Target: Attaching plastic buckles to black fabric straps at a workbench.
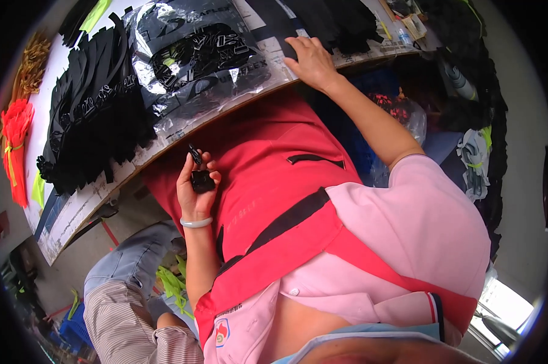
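My left hand (196, 182) is raised beside the red apron, its fingers curled around several small black plastic pieces (202, 181) that look like buckles. One of them sticks up between thumb and fingertip. Over at the table's near edge, my right hand (313, 64) lies with fingers apart on or just beside a dark strip (292, 48); nothing shows in its grasp. Between the hands, an opened clear plastic bag (195, 85) holds many black buckles (204, 54). To its left is a thick pile of black straps (98, 103) with buckle-like ends.
More black straps (340, 24) lie at the far right of the white table (164, 126). Bundles of red strips (17, 145) and brown strips (34, 64) hang at the left edge. A person in a striped garment (119, 321) is close on my left. Bagged goods (401, 121) stand below the table.
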Demonstrator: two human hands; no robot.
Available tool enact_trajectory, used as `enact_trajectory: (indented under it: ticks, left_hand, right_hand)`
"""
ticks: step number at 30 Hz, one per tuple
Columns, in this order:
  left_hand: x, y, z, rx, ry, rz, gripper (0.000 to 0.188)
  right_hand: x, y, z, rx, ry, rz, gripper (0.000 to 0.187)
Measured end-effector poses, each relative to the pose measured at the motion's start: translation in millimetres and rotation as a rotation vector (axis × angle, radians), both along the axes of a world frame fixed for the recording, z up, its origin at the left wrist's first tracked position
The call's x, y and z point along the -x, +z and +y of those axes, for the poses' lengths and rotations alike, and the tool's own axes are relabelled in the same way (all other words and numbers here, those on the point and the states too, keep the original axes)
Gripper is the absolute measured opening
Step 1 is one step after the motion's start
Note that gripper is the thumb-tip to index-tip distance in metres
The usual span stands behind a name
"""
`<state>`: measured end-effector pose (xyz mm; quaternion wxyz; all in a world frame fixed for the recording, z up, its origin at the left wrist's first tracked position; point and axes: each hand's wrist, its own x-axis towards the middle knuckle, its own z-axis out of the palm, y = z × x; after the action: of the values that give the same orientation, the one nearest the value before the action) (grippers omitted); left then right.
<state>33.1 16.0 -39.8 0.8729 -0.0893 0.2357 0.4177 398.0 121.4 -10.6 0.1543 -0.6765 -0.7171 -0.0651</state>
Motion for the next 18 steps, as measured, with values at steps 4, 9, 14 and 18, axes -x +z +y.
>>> enact_trajectory:
  ticks: [4,9,14,18]
  left_hand:
    - [-6,2,-2,-0.027,-0.007,0.078,0.024]
    - [2,1,-7,-0.026,0.000,0.067,0.022]
    - [-2,-3,-8,-0.011,-0.034,0.106,0.022]
    - [-6,-6,-9,-0.052,-0.036,0.114,0.021]
  right_hand:
    - [23,3,-13,0.091,0.116,0.153,0.048]
    - [-7,21,-9,0.273,0.099,0.549,0.036]
    - [-23,18,-1,-0.040,0.101,0.539,0.024]
    - [-11,20,-5,0.081,0.045,0.507,0.022]
